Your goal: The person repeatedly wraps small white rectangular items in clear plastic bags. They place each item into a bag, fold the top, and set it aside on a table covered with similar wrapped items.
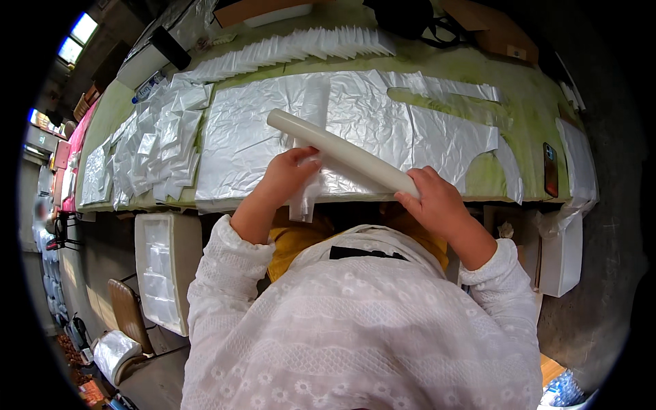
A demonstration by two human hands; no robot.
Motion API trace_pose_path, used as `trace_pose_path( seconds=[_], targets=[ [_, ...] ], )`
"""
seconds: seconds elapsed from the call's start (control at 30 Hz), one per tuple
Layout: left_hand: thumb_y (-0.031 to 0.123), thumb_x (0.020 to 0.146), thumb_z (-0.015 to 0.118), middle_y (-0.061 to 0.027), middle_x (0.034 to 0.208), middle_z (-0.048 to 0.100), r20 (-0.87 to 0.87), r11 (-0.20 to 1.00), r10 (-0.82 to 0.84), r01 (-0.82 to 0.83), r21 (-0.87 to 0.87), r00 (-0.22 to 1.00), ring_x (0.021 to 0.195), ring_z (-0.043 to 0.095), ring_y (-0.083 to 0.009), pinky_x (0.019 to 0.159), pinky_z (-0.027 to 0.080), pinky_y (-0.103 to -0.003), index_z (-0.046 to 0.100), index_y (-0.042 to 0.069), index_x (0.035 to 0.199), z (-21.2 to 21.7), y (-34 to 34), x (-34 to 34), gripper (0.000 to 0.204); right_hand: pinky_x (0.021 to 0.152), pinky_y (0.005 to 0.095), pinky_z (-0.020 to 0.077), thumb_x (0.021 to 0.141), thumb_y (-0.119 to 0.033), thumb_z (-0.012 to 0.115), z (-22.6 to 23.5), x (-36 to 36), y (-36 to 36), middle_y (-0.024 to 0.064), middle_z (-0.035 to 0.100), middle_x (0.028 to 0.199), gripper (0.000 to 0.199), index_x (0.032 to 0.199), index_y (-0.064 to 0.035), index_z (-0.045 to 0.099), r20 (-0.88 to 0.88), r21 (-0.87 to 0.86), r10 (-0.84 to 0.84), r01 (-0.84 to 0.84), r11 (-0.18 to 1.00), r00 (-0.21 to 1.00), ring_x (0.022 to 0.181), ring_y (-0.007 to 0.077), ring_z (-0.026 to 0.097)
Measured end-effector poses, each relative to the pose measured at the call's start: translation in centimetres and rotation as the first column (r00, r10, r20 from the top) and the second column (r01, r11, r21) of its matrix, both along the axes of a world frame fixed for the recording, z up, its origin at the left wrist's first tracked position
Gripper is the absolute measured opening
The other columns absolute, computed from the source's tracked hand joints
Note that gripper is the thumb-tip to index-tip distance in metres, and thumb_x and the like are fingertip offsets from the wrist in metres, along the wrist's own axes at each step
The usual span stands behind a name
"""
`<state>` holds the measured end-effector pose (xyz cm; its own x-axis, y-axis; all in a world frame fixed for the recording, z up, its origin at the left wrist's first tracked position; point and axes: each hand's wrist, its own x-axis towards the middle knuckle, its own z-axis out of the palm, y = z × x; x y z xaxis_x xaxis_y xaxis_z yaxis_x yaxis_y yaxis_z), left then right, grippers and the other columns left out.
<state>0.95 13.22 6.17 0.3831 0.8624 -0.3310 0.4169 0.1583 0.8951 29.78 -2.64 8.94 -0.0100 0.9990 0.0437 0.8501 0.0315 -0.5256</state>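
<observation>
My right hand [437, 201] is wrapped round the lower right end of a smooth white tube [342, 149]. The tube slants up to the left above a large, flat, crinkled plastic carrier bag [253, 102], whose long handle strips reach to the right. Close under the tube's middle, my left hand [279, 179] has its fingers curled and closed on a strip of clear plastic film [302, 205]. That strip hangs over the table's front edge. The exact grip of the left fingertips is partly hidden.
Folded plastic packets [160, 147] lie heaped at the left of the green-covered table [533, 130]. A row of folded bags [294, 49] stands along the back. A phone [551, 169] lies at the right. White boxes [160, 266] flank my seat; cardboard [492, 31] sits at the back right.
</observation>
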Motion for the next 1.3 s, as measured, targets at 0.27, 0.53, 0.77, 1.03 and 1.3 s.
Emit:
trace_pose_path(
  seconds=[0.27, 0.53, 0.77, 1.03, 1.3],
  targets=[
    [0.009, 0.095, 0.068, -0.0026, 0.106, 0.070, 0.056, 0.965, 0.030, -0.015, -0.263, 0.998, 0.088, 0.062, -0.0080, 0.082, 0.051, -0.023, 0.071, 0.003, 0.122, 1.8, -5.7, -4.0, 0.028, 0.085, 0.0507, 0.0508, 0.089, -0.035, 0.070, -1.7, 3.3, 1.0, 0.0153, 0.064, 0.100, 0.039, 0.113, -0.0054, 0.062, 0.212, 0.135, -0.199, 0.173, 0.976, 0.957, 0.096, 0.0387, 0.063],
    [0.007, 0.094, 0.068, -0.0034, 0.108, 0.070, 0.238, 0.955, 0.114, -0.041, -0.294, 0.965, 0.092, 0.061, -0.0078, 0.085, 0.050, -0.023, 0.070, 0.002, 0.124, -1.0, -7.0, -3.7, 0.030, 0.118, 0.0555, 0.0302, 0.088, -0.018, 0.071, -0.6, -5.9, 4.8, 0.0073, 0.049, 0.149, 0.053, 0.139, -0.0171, 0.057, 0.175, 0.438, 0.264, -0.315, 0.842, 0.949, 0.142, 0.0357, 0.040],
    [0.008, 0.096, 0.065, -0.0015, 0.106, 0.069, 0.235, 0.920, 0.100, 0.000, -0.392, 0.967, 0.089, 0.060, -0.0082, 0.082, 0.051, -0.025, 0.071, 0.003, 0.123, 0.1, -9.3, -4.1, 0.028, 0.120, 0.0546, 0.0280, 0.091, -0.018, 0.061, -7.0, -8.9, 10.4, 0.0084, 0.057, 0.144, 0.041, 0.132, -0.0154, 0.066, 0.173, 0.290, 0.366, -0.403, 0.868, 0.914, 0.142, 0.0328, 0.042],
    [0.007, 0.098, 0.065, -0.0075, 0.112, 0.069, 0.355, 0.842, 0.207, 0.019, -0.539, 0.912, 0.096, 0.065, -0.0121, 0.086, 0.053, -0.026, 0.067, 0.000, 0.128, -1.4, -10.7, -5.8, 0.031, 0.122, 0.0587, 0.0239, 0.069, -0.002, 0.070, -3.9, -8.6, 7.1, 0.0066, 0.051, 0.148, 0.070, 0.136, -0.0211, 0.060, 0.135, 0.241, 0.623, -0.635, 0.734, 0.771, 0.144, 0.0342, 0.039],
    [0.014, 0.099, 0.066, -0.0091, 0.112, 0.069, 0.850, 0.780, 0.033, 0.517, -0.351, 0.526, 0.098, 0.068, -0.0176, 0.079, 0.057, -0.031, 0.058, 0.000, 0.139, 0.6, -9.8, -7.5, 0.043, 0.113, 0.0505, 0.0400, 0.082, -0.007, 0.072, -5.2, -8.7, 7.4, 0.0060, 0.071, 0.115, 0.029, 0.110, -0.0143, 0.074, -0.132, 0.342, 0.531, -0.465, 0.817, 0.837, 0.120, 0.0311, 0.062]
  ],
)
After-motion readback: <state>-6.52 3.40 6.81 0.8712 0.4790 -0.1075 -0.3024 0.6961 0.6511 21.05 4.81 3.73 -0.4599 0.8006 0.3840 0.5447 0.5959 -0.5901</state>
